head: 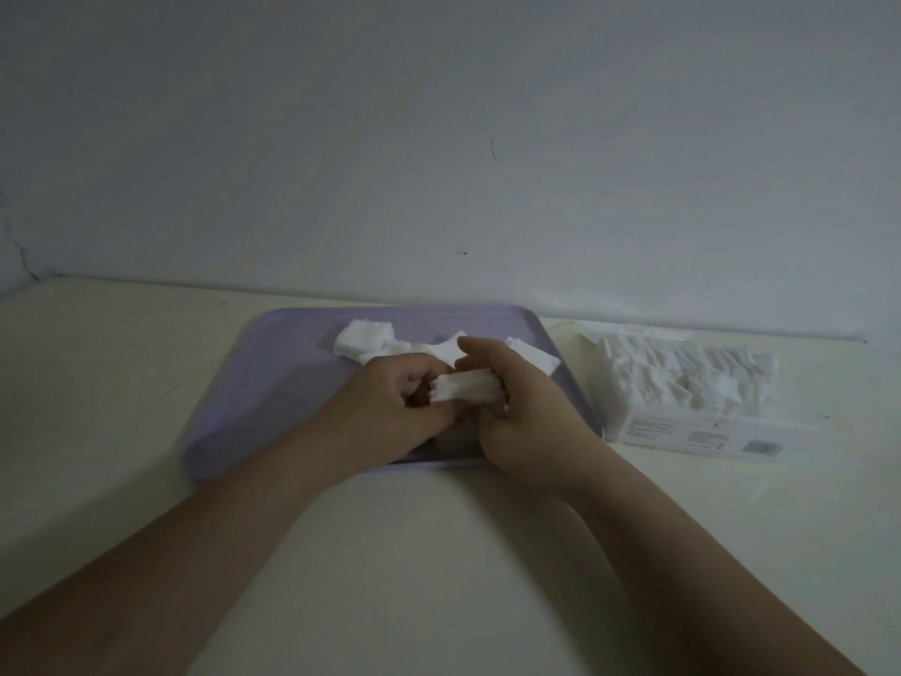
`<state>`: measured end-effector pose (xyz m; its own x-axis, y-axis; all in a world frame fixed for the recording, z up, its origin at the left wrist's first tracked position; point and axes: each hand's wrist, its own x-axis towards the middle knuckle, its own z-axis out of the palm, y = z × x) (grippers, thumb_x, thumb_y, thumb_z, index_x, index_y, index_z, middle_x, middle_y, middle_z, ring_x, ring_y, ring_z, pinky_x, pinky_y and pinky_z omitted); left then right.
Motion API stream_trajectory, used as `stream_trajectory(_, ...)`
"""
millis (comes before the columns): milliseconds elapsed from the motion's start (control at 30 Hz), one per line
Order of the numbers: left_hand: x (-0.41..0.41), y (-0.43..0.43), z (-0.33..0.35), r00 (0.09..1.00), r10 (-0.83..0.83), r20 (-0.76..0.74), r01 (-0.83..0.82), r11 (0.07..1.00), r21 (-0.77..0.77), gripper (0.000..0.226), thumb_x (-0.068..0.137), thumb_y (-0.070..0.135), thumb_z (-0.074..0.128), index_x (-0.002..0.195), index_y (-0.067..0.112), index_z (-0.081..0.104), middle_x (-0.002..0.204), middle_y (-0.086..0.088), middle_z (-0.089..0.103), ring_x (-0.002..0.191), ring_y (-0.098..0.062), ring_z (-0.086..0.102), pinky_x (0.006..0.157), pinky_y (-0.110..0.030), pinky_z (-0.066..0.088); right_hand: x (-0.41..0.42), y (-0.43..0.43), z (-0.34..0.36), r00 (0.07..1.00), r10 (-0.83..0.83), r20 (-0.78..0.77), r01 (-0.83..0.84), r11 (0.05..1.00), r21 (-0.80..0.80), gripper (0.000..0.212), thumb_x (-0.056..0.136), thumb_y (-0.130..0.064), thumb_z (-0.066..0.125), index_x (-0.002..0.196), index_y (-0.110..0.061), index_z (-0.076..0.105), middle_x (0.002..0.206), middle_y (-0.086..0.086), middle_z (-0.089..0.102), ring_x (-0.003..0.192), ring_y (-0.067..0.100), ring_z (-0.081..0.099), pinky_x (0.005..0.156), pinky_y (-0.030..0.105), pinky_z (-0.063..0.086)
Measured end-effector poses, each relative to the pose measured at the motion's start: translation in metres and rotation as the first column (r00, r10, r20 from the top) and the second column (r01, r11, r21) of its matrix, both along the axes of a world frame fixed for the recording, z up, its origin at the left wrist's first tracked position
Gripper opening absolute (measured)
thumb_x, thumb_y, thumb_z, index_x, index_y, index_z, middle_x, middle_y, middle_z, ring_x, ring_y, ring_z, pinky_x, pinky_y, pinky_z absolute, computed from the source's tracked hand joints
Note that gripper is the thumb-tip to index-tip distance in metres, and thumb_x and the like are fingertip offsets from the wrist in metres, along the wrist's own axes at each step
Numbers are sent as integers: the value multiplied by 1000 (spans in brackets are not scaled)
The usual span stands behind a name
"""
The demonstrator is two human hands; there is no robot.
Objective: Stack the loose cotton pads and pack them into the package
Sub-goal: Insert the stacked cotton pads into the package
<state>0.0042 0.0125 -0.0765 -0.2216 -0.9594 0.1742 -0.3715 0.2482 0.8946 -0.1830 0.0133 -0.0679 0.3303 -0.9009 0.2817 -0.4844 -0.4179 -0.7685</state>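
A small stack of white cotton pads (465,385) is held on its edge between both hands over the lilac tray (273,383). My right hand (521,407) wraps around the stack's right end. My left hand (395,407) pinches its left end with thumb and fingers. More loose cotton pads (365,340) lie scattered on the tray's far side, partly hidden behind my hands. The clear plastic package (682,383), holding several rows of white pads, lies on the table to the right of the tray.
The tray sits on a cream table (122,383) that meets a pale wall (439,139) just behind it. The package's printed label (702,439) faces me.
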Motion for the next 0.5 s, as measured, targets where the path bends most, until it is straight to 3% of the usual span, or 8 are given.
stream_trajectory(67, -1, 1, 1, 1000, -1, 19, 1, 1000, -26, 24, 81, 42, 73, 100, 26, 74, 85, -13, 75, 75, -31, 67, 71, -46, 54, -2, 0, 0, 996, -13, -89, 9, 999, -52, 58, 90, 4, 57, 144, -16, 54, 124, -8, 61, 116, 5, 57, 94, -1, 38)
stream_trajectory(167, -9, 0, 2, 987, 142, 70, -135, 986, -96, 26, 91, 48, 68, 85, 23, 73, 64, -3, 63, 58, -10, 52, 59, -26, 42, -3, 2, 3, 993, 9, -121, -19, 996, -83, 50, 87, 8, 55, 132, -11, 62, 117, -2, 68, 101, 4, 59, 83, 0, 40)
stream_trajectory(200, -12, 1, 2, 975, 197, 104, -185, 976, -114, 32, 94, 50, 64, 81, 21, 71, 61, 2, 58, 57, -9, 50, 58, -26, 41, -2, 2, 3, 992, 27, -120, -39, 994, -99, 47, 85, 10, 54, 127, -10, 64, 114, 0, 71, 96, 4, 59, 81, 2, 42)
stream_trajectory(267, -16, 1, 0, 960, 237, 148, -219, 967, -128, 36, 97, 48, 58, 74, 21, 66, 60, 4, 56, 57, -10, 50, 61, -35, 45, -1, 3, 2, 989, 29, -146, -42, 995, -90, 51, 86, 8, 55, 132, -14, 63, 125, 0, 69, 104, 2, 58, 87, 1, 39)
stream_trajectory(333, -16, 2, -2, 960, 223, 169, -203, 971, -125, 29, 99, 38, 55, 77, 22, 65, 61, 3, 58, 58, -10, 50, 62, -40, 47, -1, 3, 1, 985, -7, -174, 1, 999, -33, 58, 90, 1, 56, 145, -17, 54, 139, -1, 62, 123, 5, 53, 100, 5, 34)
stream_trajectory(400, -12, 2, -3, 965, 208, 162, -189, 974, -126, 24, 102, 28, 52, 83, 24, 66, 59, 10, 56, 56, -6, 48, 59, -33, 42, -4, 3, 0, 987, -30, -158, 34, 999, 23, 60, 92, -6, 59, 149, -20, 50, 141, -2, 61, 128, 9, 55, 105, 12, 38)
stream_trajectory(500, -8, 2, 0, 980, 195, 36, -192, 979, -66, 24, 105, 23, 49, 96, 25, 71, 67, 10, 64, 62, -5, 54, 64, -27, 45, -7, 2, 0, 991, -74, -107, 79, 996, 45, 55, 91, -11, 66, 143, -23, 57, 127, -7, 67, 108, 4, 63, 87, 2, 44)
